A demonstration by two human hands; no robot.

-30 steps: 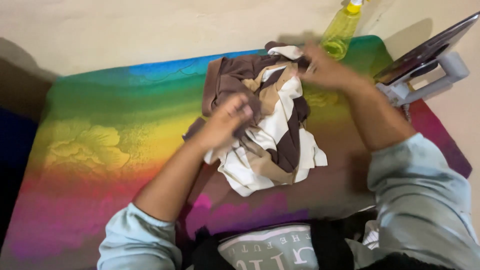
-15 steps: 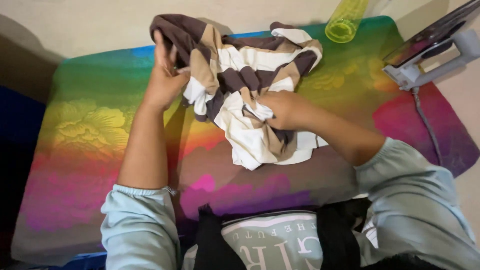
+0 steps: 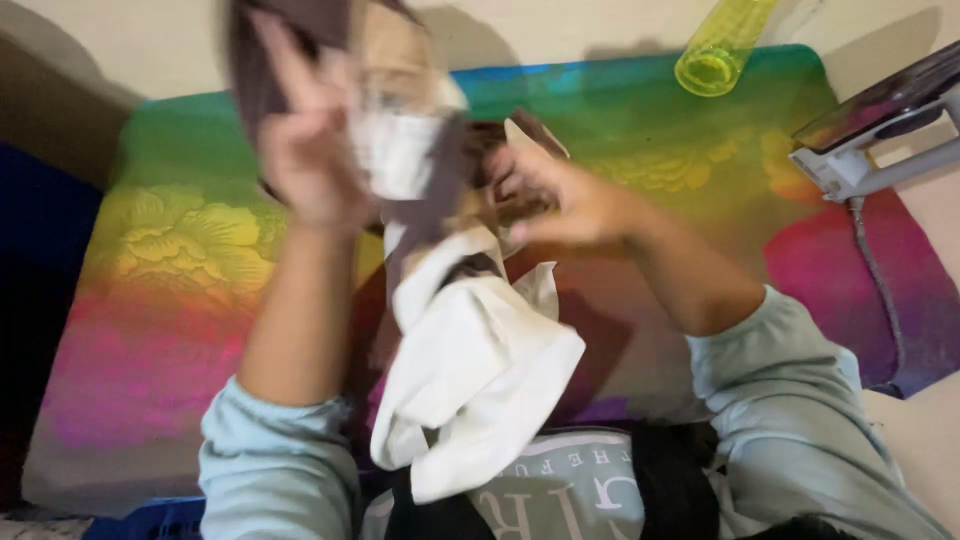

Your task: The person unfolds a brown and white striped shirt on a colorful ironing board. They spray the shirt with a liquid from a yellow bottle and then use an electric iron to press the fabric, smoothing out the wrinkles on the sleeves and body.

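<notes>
While we look down from the head camera, we list things from largest to smallest.

Surface: we see a rainbow-coloured padded cover (image 3: 180, 250) with an embossed flower pattern spread over the worktop, running from green at the far edge through yellow to pink and purple near us.

Garment: the brown, tan and white striped cloth (image 3: 470, 380) now hangs lifted in the air between both hands, its white part drooping toward our chest; half a second ago it lay bunched on the cover, so it has come up off the surface. It is motion-blurred at the top.

Sleeves: pale blue sleeves (image 3: 790, 400) cover both our forearms near the elbows.

Left hand: the left hand (image 3: 300, 150) is raised higher than before, closed on the upper brown edge of the cloth, with one finger sticking up.

Right hand: the right hand (image 3: 560, 195) has moved from the lower middle of the cloth to its upper part, fingers pinched on the fabric.

Iron: a grey and white iron (image 3: 880, 130) stands at the right edge, its cord trailing down over the cover.

Bottle: a yellow-green translucent bottle (image 3: 720, 50) lies at the far edge, well apart from both hands; we cannot make out any label on it.
</notes>
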